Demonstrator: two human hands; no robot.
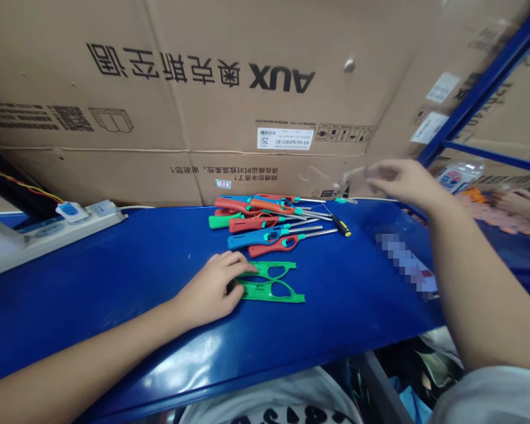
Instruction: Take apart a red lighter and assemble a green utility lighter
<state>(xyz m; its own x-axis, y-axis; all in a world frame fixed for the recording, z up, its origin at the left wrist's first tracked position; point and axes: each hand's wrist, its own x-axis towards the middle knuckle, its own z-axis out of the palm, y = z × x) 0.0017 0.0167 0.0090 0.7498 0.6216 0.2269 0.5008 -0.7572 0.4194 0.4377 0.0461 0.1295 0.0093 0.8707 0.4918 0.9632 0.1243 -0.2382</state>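
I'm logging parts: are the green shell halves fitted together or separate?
Separate: the green shell halves lie side by side on the table, left hand touching them.

cardboard (203, 115), upside-down AUX print (282, 78) | white power strip (55, 237) | blue frame (486, 88) | labelled bottle (460, 175)

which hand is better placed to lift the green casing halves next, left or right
Probably the left hand: it is right at the green casing halves, while the right hand is raised away from them.
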